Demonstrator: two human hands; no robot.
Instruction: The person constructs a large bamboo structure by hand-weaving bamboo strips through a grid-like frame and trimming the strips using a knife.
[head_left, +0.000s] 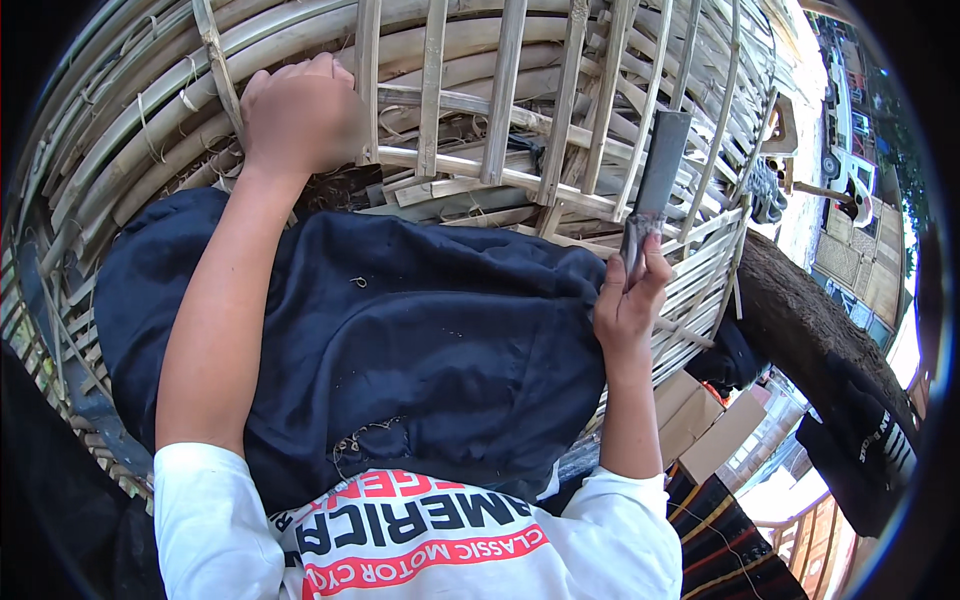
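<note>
My right hand (634, 300) grips the dark, wrapped-looking handle of a broad, flat grey knife (664, 160). Its square-ended blade points up and away from me, in front of light bamboo strips. On the left, my left hand (303, 115) is closed at the curved bamboo poles, between two upright bamboo slats (367, 80). Part of that hand is blurred, and what its fingers hold is hidden. The slats belong to a woven bamboo frame (500, 160) that curves around in front of me. Dark cloth (440, 320) covers my lap below both hands.
Thick curved bamboo poles (130, 130) rise on the left. A rough tree trunk (810, 300) leans at the right, near cardboard boxes (700, 420) and a dark garment with white stripes (860, 450). A white vehicle (850, 170) stands farther off.
</note>
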